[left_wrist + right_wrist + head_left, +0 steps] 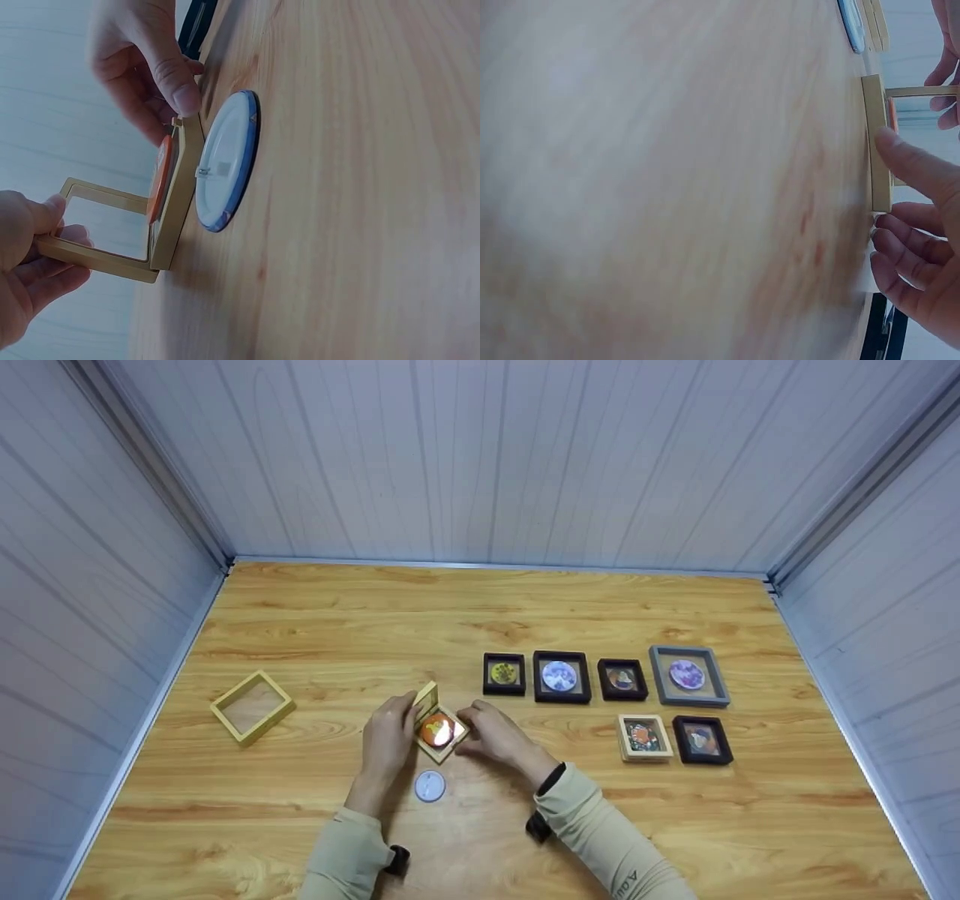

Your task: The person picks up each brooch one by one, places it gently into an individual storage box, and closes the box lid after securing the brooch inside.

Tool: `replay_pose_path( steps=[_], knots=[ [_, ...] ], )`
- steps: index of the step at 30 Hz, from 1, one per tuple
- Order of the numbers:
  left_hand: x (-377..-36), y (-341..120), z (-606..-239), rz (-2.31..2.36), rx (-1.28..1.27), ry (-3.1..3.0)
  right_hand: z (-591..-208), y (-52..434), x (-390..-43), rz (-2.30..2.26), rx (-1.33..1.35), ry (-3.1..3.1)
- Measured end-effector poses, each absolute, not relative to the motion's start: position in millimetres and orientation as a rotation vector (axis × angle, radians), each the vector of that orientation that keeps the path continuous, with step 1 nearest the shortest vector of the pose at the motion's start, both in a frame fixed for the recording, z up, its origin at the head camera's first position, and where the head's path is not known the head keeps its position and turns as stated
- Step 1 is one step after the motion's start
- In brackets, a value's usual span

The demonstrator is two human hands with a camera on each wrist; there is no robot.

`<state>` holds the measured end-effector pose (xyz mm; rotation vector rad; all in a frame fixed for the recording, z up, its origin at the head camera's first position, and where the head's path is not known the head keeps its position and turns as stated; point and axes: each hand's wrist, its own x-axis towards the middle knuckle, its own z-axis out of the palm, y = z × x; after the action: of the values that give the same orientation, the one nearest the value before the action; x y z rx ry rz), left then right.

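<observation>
At my nine o'clock an empty wooden frame (pixel 253 706) lay apart. My left hand (pixel 387 739) pinched the raised lid (pixel 101 229) of the hinged frame (pixel 439 731) at table centre, orange disc (pixel 436 730) inside. My right hand (pixel 495 735), at three o'clock, seemed to press its base edge with a thumb.

The table (pixel 300 607) is light wood with a smooth, faintly satin grain. The hinged frame (pixel 169 217) looks like matt pale wood around a glossy orange badge (pixel 437 730). The loose round badge (pixel 225 169) near it shows a smooth white plastic back.
</observation>
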<state>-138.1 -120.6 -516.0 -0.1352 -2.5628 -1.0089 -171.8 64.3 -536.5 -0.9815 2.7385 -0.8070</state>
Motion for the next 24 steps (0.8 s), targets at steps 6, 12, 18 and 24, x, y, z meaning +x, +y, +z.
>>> replay_pose_path(
  steps=[6, 12, 18, 24],
  knots=[
    [-136, -121, -516, -1.042, -0.163, -2.537, -538, 65, -172, -0.848, -0.924, 2.724],
    [-133, -123, -518, -1.056, -0.227, -2.496, -538, 65, -173, -0.887, -0.907, 2.707],
    [-129, -123, -517, -1.082, -0.278, -2.488, -538, 65, -175, -0.914, -0.926, 2.696],
    [-123, -117, -515, -1.126, -0.339, -2.486, -539, 65, -175, -0.919, -0.945, 2.695]
  ],
)
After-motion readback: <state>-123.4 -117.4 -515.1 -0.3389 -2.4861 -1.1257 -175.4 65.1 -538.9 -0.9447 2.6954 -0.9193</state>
